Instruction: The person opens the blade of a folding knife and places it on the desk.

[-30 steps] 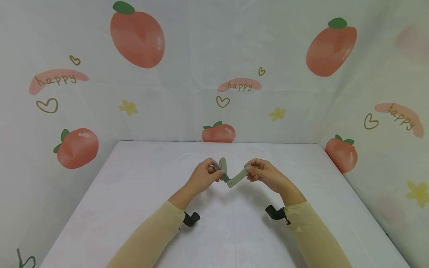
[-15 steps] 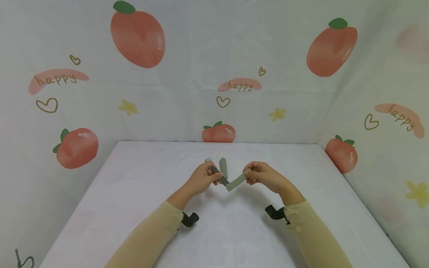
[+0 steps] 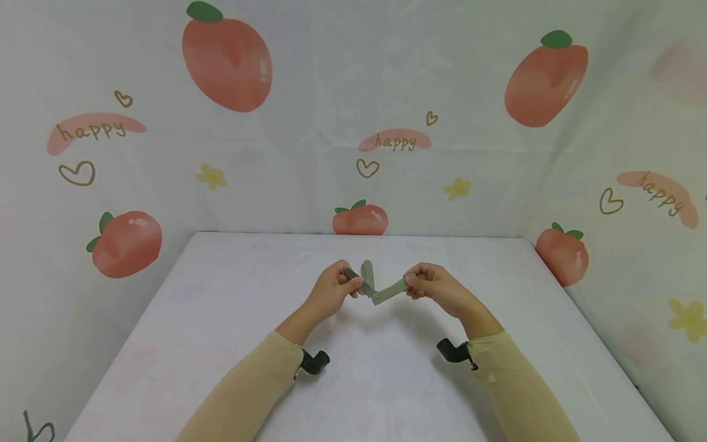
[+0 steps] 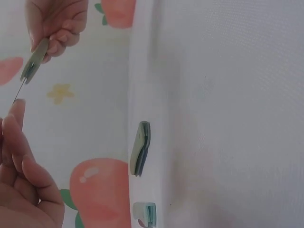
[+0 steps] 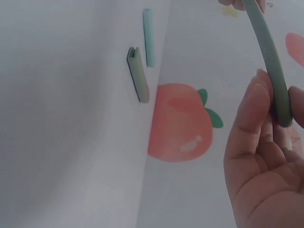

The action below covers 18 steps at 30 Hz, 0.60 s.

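Observation:
A folding knife is held over the table between both hands, its blade swung out at an angle from its green handle (image 3: 390, 291). My left hand (image 3: 327, 291) pinches the dark grey blade (image 3: 367, 288) between thumb and fingers. The far end of the handle is gripped by my right hand (image 3: 437, 286); in the right wrist view the thumb and fingers (image 5: 254, 107) sit on either side of it. Edge-on, the blade shows as a thin line in the left wrist view. Just behind lies a second green folding knife (image 3: 367, 274), folded up.
A folded light teal piece (image 5: 149, 37) lies on the table beside the second green knife, mostly behind my left hand in the head view. The white-covered table (image 3: 248, 294) ends at a fruit-printed cloth backdrop (image 3: 309, 172). Black wrist cameras (image 3: 315, 362) hang below both sleeves.
The held knife dips slightly, then rises again. The angle between blade and handle is a little wider now. Both hands keep their grip; the folded pieces behind stay put.

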Each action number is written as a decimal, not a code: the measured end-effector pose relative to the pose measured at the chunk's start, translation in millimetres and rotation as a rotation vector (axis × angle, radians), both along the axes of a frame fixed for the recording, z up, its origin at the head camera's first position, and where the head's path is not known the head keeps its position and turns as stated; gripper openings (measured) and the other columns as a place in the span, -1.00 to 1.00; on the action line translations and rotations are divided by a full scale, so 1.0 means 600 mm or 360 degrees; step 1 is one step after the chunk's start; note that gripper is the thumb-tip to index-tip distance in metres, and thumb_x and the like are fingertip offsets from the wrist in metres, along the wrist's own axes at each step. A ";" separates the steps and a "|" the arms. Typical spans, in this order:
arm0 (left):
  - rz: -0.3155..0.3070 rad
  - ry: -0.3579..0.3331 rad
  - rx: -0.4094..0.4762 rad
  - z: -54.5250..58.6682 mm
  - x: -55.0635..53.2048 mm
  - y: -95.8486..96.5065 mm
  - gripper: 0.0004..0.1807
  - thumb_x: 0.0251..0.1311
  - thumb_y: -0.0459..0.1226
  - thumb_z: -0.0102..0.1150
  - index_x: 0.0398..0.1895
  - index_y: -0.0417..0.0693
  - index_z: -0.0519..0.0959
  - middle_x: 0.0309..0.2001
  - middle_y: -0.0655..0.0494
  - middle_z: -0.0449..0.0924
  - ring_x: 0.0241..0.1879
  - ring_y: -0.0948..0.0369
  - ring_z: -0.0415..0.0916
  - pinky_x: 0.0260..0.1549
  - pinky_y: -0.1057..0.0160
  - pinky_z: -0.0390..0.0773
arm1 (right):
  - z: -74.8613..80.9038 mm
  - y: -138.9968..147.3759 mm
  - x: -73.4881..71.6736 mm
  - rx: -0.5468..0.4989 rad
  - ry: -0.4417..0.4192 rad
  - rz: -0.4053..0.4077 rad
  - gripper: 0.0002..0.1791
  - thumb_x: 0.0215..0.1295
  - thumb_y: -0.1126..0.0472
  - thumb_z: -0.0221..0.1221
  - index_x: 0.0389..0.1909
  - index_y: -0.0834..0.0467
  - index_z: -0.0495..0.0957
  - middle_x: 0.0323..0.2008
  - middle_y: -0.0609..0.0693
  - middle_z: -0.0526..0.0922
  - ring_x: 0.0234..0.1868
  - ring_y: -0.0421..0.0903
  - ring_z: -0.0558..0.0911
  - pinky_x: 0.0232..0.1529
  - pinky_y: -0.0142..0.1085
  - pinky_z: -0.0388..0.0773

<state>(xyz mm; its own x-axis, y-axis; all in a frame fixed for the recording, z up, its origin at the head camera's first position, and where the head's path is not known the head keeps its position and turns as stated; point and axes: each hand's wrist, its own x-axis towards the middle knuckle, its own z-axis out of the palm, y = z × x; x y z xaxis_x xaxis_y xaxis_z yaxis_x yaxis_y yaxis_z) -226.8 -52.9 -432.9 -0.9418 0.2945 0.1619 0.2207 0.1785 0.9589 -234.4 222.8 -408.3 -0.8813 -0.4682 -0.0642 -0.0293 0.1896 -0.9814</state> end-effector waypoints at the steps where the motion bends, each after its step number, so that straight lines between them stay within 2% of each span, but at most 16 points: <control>1: 0.0024 0.0006 0.0036 -0.001 -0.001 0.001 -0.86 0.37 -0.37 0.18 -0.31 -0.23 0.43 -0.43 -0.02 0.69 -0.46 0.23 0.54 -0.37 0.27 0.45 | 0.000 -0.001 0.000 -0.0013 0.0002 -0.0023 -0.74 0.51 0.30 0.09 -0.02 0.46 0.43 -0.26 0.14 0.63 -0.20 0.00 0.63 -0.11 -0.29 0.58; 4: 0.0103 0.0011 0.0116 -0.002 -0.003 0.005 -0.86 0.37 -0.37 0.18 -0.29 -0.25 0.43 -0.42 -0.09 0.69 -0.47 0.24 0.54 -0.40 0.31 0.43 | -0.001 -0.004 -0.001 -0.0056 0.0011 -0.0097 -0.75 0.51 0.30 0.07 -0.02 0.45 0.42 -0.27 0.04 0.62 -0.20 -0.04 0.62 -0.10 -0.30 0.58; 10: 0.0304 -0.0024 0.0191 0.000 -0.006 0.015 -0.86 0.38 -0.34 0.19 -0.23 -0.26 0.45 -0.39 -0.15 0.68 -0.46 0.27 0.54 -0.52 0.33 0.27 | -0.004 -0.013 -0.002 -0.0197 -0.0017 -0.0235 -0.78 0.52 0.29 0.08 -0.05 0.41 0.42 -0.31 -0.02 0.62 -0.23 -0.14 0.62 -0.09 -0.34 0.58; 14: 0.0382 -0.0028 0.0307 -0.004 -0.007 0.021 -0.85 0.37 -0.35 0.20 -0.27 -0.25 0.43 -0.40 -0.12 0.70 -0.47 0.28 0.54 -0.36 0.28 0.39 | -0.008 -0.020 -0.004 -0.0281 -0.0027 -0.0329 -0.80 0.52 0.28 0.07 -0.06 0.38 0.43 -0.33 -0.05 0.65 -0.25 -0.17 0.63 -0.09 -0.36 0.58; 18: 0.0441 -0.0019 0.0406 -0.007 -0.007 0.026 -0.83 0.37 -0.36 0.20 -0.30 -0.24 0.42 -0.45 -0.06 0.69 -0.48 0.29 0.54 -0.33 0.30 0.40 | -0.012 -0.028 -0.004 -0.0360 -0.0040 -0.0411 -0.82 0.52 0.31 0.06 -0.06 0.39 0.42 -0.34 -0.05 0.65 -0.29 -0.20 0.63 -0.12 -0.38 0.59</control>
